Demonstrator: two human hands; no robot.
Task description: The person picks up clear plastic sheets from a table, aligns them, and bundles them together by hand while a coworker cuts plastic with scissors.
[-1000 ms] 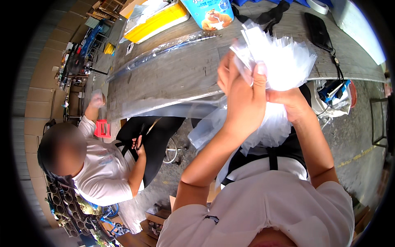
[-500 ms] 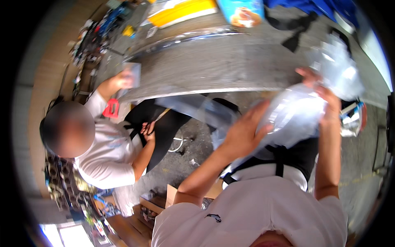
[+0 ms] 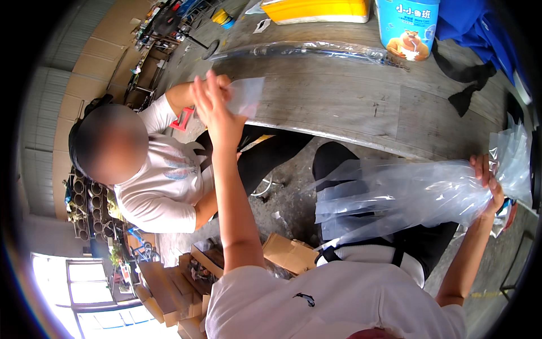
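Left hand (image 3: 217,110): raised over the table (image 3: 361,107) edge; fingers pinch one small clear bag (image 3: 245,96)
Right hand (image 3: 490,183): closed around a bundle of clear bags (image 3: 406,198), held above the lap
Co-worker (image 3: 152,175): sits at left, just beside the table

Surface: grey wooden worktable (image 3: 361,107), boards worn and scratched.
Far edge: yellow box (image 3: 316,10), blue tub (image 3: 407,25).
Centre: long plastic-wrapped rod (image 3: 305,51).
Right: blue cloth (image 3: 477,28), black strap (image 3: 466,73).
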